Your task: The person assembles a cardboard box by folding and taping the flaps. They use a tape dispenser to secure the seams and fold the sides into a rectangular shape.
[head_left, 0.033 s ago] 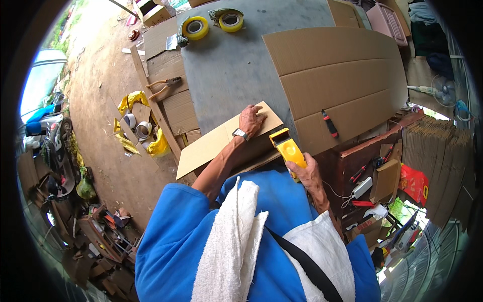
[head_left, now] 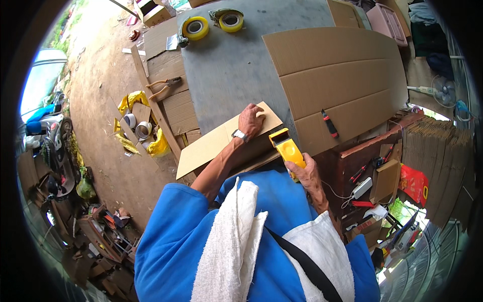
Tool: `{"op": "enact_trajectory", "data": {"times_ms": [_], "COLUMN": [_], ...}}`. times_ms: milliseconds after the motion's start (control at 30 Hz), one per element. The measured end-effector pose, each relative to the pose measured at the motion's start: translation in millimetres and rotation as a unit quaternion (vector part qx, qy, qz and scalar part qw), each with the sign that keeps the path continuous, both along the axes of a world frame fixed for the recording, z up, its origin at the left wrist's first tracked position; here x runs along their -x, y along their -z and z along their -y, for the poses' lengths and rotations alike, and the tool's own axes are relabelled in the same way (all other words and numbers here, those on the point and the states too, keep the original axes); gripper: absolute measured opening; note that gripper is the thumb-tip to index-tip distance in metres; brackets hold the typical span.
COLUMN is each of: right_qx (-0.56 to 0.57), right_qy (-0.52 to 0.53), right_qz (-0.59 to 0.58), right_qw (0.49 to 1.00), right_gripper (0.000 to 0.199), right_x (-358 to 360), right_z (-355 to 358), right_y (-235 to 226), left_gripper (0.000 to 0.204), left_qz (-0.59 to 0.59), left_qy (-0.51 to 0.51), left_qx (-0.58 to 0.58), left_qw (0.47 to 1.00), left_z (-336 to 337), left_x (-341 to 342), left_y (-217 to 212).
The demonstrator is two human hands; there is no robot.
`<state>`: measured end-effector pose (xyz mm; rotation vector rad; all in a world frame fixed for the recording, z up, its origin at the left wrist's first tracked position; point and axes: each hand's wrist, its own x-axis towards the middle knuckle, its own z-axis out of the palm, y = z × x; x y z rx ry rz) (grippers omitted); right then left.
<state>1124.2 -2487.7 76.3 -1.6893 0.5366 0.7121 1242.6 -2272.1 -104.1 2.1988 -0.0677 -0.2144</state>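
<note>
A narrow folded piece of brown cardboard (head_left: 221, 132) lies slantwise along the near edge of the grey tabletop. My left hand (head_left: 250, 120) rests on its right part, fingers bent and slightly apart, pressing from above. My right hand (head_left: 308, 173) is closed around a yellow hand tool (head_left: 289, 151) with a dark opening at its far end; its exact kind does not show. The tool is held just right of the cardboard's end, apart from my left hand. Farther right, a red and black slim-handled tool (head_left: 329, 124) lies on a large creased cardboard sheet (head_left: 342, 75).
Two yellow tape rolls (head_left: 195, 28) sit at the table's (head_left: 221, 65) far side. Pliers (head_left: 163, 87) lie by a wooden strip (head_left: 156, 103) on the left. A yellow bag (head_left: 160, 145) below holds more rolls. Stacked cardboard (head_left: 427, 161) and a small fan (head_left: 443, 91) stand at right.
</note>
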Motion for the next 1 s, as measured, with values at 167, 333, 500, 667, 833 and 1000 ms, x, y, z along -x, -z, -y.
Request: {"op": "enact_trajectory", "data": {"times_ms": [167, 333, 500, 667, 833, 1000], "right_qx": [-0.006, -0.053, -0.091, -0.074, -0.080, -0.063], "right_qy": [0.002, 0.015, 0.023, -0.018, -0.010, -0.010], "right_qz": [0.010, 0.003, -0.005, 0.014, 0.035, 0.050], "right_qw": [1.000, 0.999, 0.996, 0.997, 0.996, 0.997], "right_gripper": [0.057, 0.057, 0.058, 0.061, 0.057, 0.056], "right_x": [4, 3, 1, 13, 14, 22], "right_z": [-1, 5, 7, 19, 19, 20], "right_y": [2, 3, 0, 10, -1, 8], "left_gripper": [0.041, 0.069, 0.108, 0.090, 0.074, 0.074], "left_qz": [-0.062, -0.057, 0.010, 0.038, 0.024, 0.005], "left_qy": [0.197, 0.260, 0.250, 0.228, 0.238, 0.247], "left_qx": [0.134, 0.067, -0.169, -0.132, -0.101, -0.117], "left_qw": [0.969, 0.962, 0.953, 0.964, 0.966, 0.962], "left_z": [-18, -35, -8, 6, -1, 4], "left_x": [5, 24, 75, 70, 49, 57], "left_y": [10, -21, -104, -63, -57, -50]}}
